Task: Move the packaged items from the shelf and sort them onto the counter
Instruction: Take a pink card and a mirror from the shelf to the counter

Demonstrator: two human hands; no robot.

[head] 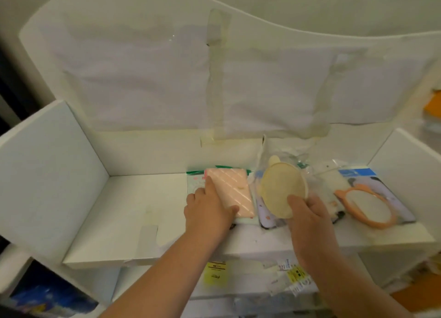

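Note:
A white shelf (148, 208) holds several packaged items along its right half. My left hand (210, 205) grips a pink striped packet (233, 189) that lies on a pale green-edged pack; my forefinger lies along its left edge and my thumb presses its near edge. My right hand (307, 215) holds a cream round item in clear wrap (281, 189), tilted up above other packs, with my thumb on its face. To the right lies an orange-framed mirror in its blue-topped packet (367, 203).
White side panels (47, 165) close the shelf at left and right; a taped white sheet (214, 84) covers the back. A lower level holds yellow-labelled packs (216, 273). Blue items (52, 296) sit at bottom left.

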